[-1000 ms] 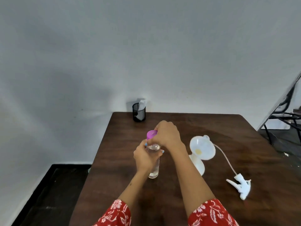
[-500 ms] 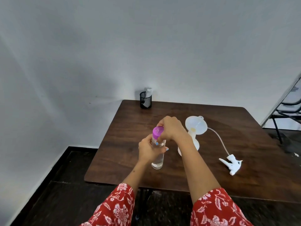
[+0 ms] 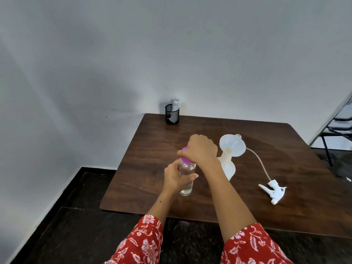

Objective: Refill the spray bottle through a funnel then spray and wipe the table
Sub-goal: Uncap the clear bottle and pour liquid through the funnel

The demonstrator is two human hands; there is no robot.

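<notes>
1 head view looks forward and down over the table [image 3: 152,141].

No readable text anywhere: the clear water bottle [image 3: 187,176] carries no label, its purple cap [image 3: 185,159] is plain, the white spray bottle [image 3: 227,166] and trigger head [image 3: 273,191] show no brand, and the mesh cup [image 3: 172,116] is unmarked.

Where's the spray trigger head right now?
In the head view, the spray trigger head lies on the table at the right, detached, right of the funnel, its tube trailing back toward it.
</notes>
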